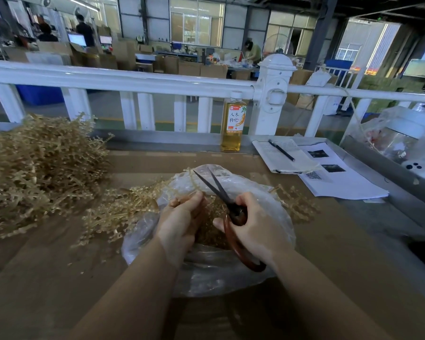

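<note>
Two hands hover over the plastic bag (206, 273): your left hand (182, 219) pinches a gold twig (193, 179), your right hand (255, 224) grips open scissors (221, 192). Snip slowly, and keep your left hand clear.

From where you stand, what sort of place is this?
Likely a factory workshop: stacked boxes behind the railing, workers at benches farther back, and a heap of golden sprigs on the table, with scissors in the right hand.
</note>
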A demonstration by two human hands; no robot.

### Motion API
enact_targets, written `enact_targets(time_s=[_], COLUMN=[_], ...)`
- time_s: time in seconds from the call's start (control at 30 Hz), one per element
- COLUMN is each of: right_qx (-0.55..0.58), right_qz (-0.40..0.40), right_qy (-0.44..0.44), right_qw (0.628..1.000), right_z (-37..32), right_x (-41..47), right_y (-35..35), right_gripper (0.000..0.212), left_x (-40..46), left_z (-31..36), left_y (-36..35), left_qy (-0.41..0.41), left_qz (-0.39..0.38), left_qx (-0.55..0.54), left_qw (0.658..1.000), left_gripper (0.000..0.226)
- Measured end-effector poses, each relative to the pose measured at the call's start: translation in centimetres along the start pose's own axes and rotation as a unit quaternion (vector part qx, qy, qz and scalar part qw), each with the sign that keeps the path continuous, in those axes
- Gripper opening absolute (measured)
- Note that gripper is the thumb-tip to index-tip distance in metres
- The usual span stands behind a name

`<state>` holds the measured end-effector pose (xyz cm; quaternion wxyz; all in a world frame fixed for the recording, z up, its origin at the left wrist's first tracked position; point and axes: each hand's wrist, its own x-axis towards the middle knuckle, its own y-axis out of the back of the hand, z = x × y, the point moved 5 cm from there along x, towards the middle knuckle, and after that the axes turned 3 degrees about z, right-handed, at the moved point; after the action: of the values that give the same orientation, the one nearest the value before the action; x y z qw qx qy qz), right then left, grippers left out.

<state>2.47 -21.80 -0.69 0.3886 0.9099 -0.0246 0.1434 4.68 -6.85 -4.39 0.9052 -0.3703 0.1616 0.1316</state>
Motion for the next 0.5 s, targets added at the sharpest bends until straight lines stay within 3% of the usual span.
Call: enact_targets(time_s=[0.13,0.5], right_qx=[-0.022,-0.057], right_qz=[-0.019,-0.05], right_qy=[0.019,0.063], right_qw=[0.999,0.995], right_z=[0.27,-0.1], right_x=[-0.35,-0.98], right_y=[-0.48,-0.31], right_gripper=[0.046,0.045], left_x=[0.19,0.97], left_z=[0.06,-0.1], left_y=[0.1,0.69], left_qy=[-0.007,-0.031], left_qz=[0.005,0.052], left_qx=[0.012,-0.014], left_qw=[1.0,0.998], left_gripper=[0.022,0.032])
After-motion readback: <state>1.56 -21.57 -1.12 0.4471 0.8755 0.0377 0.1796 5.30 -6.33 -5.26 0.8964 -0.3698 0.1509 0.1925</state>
